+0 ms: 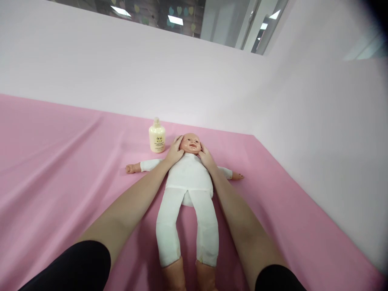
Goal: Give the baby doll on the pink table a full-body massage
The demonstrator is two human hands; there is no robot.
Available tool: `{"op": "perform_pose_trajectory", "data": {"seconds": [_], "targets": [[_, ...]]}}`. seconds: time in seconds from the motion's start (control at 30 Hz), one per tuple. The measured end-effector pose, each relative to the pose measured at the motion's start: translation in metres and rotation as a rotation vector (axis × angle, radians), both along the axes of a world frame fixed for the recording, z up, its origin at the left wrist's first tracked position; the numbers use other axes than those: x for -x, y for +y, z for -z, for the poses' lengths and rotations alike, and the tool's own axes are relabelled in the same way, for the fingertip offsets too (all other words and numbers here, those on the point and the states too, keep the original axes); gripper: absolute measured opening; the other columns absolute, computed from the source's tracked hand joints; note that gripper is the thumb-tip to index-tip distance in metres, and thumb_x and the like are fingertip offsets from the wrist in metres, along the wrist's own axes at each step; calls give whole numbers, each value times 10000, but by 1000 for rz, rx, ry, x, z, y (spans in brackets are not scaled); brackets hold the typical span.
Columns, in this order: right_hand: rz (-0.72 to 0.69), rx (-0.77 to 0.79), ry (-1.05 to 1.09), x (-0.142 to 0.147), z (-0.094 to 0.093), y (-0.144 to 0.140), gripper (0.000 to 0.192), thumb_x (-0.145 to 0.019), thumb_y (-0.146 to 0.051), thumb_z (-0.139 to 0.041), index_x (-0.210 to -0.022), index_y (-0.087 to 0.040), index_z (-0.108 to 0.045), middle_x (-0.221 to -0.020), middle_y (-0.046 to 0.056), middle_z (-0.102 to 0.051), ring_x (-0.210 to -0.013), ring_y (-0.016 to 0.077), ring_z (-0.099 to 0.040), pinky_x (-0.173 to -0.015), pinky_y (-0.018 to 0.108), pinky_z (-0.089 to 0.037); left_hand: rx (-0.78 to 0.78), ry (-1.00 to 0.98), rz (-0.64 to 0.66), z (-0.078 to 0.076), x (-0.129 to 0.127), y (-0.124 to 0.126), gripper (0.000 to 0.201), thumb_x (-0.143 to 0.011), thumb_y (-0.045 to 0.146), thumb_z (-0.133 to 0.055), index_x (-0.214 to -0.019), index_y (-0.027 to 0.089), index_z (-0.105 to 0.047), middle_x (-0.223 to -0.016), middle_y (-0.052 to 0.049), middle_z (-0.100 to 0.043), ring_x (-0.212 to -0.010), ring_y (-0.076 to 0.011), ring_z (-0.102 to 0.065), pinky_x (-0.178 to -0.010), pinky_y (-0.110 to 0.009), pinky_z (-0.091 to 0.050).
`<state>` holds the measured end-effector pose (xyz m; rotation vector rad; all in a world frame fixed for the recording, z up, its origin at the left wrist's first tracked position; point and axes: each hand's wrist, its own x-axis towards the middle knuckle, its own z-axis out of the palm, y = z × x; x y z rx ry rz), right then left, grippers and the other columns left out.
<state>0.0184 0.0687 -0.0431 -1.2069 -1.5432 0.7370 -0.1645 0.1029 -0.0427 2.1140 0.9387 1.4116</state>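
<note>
A baby doll (189, 173) with a white cloth body lies face up, arms spread out and legs toward me. Its hard, shiny head (190, 141) is held between my two hands. My left hand (176, 151) lies along the head's left side in view, fingers pointing up past the cheek. Against the opposite cheek and jaw rests my right hand (206, 157). Parts of the fingers are hidden behind the head. My forearms pass over the doll's cloth arms, covering part of each.
A cream pump bottle (157, 137) stands upright just left of the doll's head. Pink cloth (100, 161) with some folds covers the surface. White walls (136, 72) rise behind and at the right, with a window (182, 18) above.
</note>
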Motion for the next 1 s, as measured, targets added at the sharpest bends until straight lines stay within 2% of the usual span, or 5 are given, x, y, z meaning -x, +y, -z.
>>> {"op": "perform_pose_trajectory", "data": {"seconds": [0.23,0.4,0.53,0.77,1.0], "targets": [[-59,30,33,5,-11,-11,733,-665,-165,-495,-1387,-159,-375,-1369,68,-509,-1250,228,-484,-1103,380,-343,11,47,56,0,2,-1,758,-662,131,-479,-1406,118,-331,-1443,-146,-319,-1363,-296,-290,-1147,-454,-227],[-147,57,138,7,-12,-16,785,-702,-323,-654,-1406,-193,-332,-1342,89,-535,-1196,240,-542,-1033,397,-432,93,52,74,0,-1,-2,869,-694,293,-632,-1442,140,-218,-1487,-165,-219,-1404,-304,-193,-1155,-459,-181],[-150,73,158,12,-19,-22,733,-689,-389,-700,-1339,-189,-429,-1277,108,-587,-1135,262,-588,-982,416,-475,136,30,50,-2,-3,-6,938,-687,439,-689,-1444,159,-211,-1486,-162,-219,-1399,-303,-210,-1153,-446,-187],[-150,117,275,12,-25,-21,643,-646,-275,-678,-1260,-167,-518,-1209,83,-636,-1156,272,-570,-1061,425,-402,168,38,41,-1,-4,-4,908,-725,439,-663,-1453,175,-188,-1504,-149,-201,-1406,-292,-189,-1154,-438,-182],[-195,103,293,3,-13,-9,637,-661,-283,-654,-1277,-202,-515,-1252,43,-614,-1169,249,-560,-1058,403,-401,168,77,85,-2,0,-3,700,-873,469,-444,-1443,150,-192,-1529,-142,-169,-1429,-249,-131,-1170,-418,-107]]}}
